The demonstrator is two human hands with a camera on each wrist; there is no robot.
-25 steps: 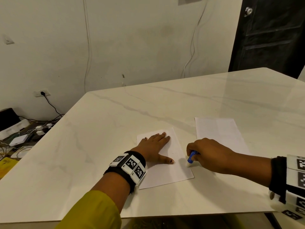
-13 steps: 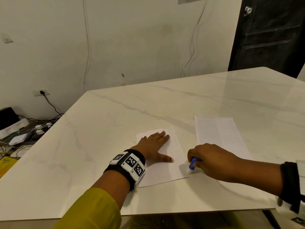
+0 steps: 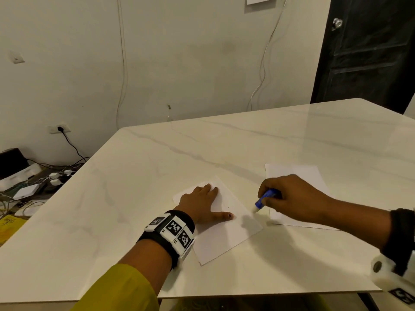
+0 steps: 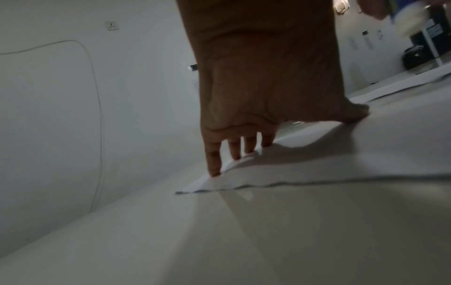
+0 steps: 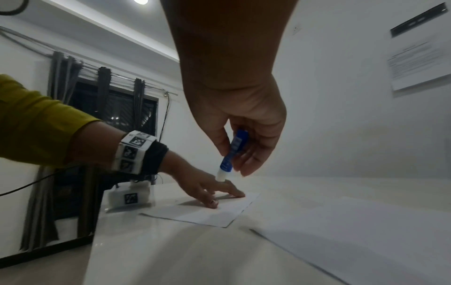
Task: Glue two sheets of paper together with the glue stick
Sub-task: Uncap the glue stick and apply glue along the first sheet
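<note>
A small white sheet [image 3: 226, 234] [image 5: 214, 214] [image 4: 317, 169] lies on the marble table [image 3: 157, 167]. My left hand [image 3: 202, 204] [image 4: 256, 108] [image 5: 207, 190] rests flat on it, fingers straight and thumb out. A second white sheet [image 3: 298, 173] [image 5: 354, 231] lies to its right, partly under my right hand [image 3: 289, 198] [image 5: 244, 123]. That hand grips a blue glue stick [image 3: 265, 198] [image 5: 231, 154] with its white tip pointing down. The tip hangs just above the table, beside the small sheet's right edge.
The table's near edge [image 3: 247, 295] runs close to my forearms. Cables, adapters and a yellow book [image 3: 9, 225] lie on the floor at left. A dark door [image 3: 368, 52] stands at the back right. A wall runs behind the table.
My right hand has lifted the glue stick off the small sheet's lower right edge and moved it up and to the right. The left hand has stayed flat on the sheet.
</note>
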